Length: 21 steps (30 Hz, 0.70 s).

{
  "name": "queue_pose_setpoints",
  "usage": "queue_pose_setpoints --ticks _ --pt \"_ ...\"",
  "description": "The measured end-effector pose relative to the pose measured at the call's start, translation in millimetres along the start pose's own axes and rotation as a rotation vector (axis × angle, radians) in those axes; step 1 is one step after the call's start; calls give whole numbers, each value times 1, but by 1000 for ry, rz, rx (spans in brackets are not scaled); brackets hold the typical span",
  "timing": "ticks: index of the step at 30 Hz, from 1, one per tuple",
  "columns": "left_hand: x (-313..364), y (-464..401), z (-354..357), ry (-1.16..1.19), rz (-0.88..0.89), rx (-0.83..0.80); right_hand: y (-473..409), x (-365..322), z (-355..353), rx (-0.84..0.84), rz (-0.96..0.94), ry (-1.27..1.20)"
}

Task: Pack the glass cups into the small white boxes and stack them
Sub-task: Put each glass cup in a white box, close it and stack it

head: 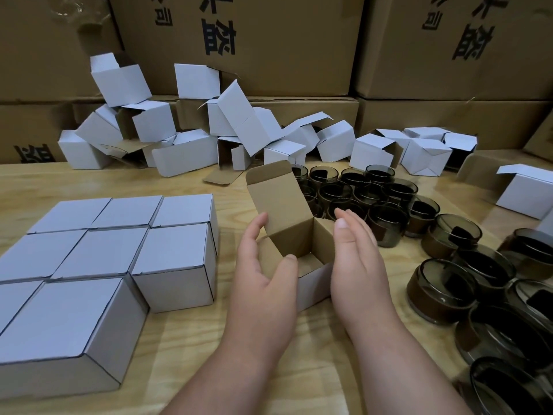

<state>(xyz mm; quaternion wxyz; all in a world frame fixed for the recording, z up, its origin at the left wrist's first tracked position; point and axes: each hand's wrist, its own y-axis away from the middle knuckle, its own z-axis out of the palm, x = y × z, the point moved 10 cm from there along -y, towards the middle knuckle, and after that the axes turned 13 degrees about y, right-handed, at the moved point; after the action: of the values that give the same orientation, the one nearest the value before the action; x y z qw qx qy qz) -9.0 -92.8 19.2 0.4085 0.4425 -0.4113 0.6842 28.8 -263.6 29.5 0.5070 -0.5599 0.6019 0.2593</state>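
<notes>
A small white box (311,283) stands open on the wooden table, its brown lid flap (276,199) tilted up and back; nothing shows inside it. My left hand (263,274) holds its left side, thumb on the front rim and fingers by the lid. Flat against the box's right wall lies my right hand (357,259), fingers straight. Several dark smoked-glass cups (443,292) stand to the right and behind the box. A block of several closed white boxes (119,253) sits on the left, packed side by side.
A heap of empty, unclosed white boxes (191,136) lies along the back of the table, with one more open box (526,190) at the far right. Large brown cartons (284,46) form a wall behind. Bare wood shows at the front centre (185,351).
</notes>
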Motion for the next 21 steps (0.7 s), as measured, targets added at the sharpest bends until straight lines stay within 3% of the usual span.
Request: queue_pose_setpoints --ticks 10,21 --pt "1 0 1 -15 3 -17 5 2 -14 146 17 186" --pt "2 1 1 -8 29 -19 5 14 -28 275 173 80"
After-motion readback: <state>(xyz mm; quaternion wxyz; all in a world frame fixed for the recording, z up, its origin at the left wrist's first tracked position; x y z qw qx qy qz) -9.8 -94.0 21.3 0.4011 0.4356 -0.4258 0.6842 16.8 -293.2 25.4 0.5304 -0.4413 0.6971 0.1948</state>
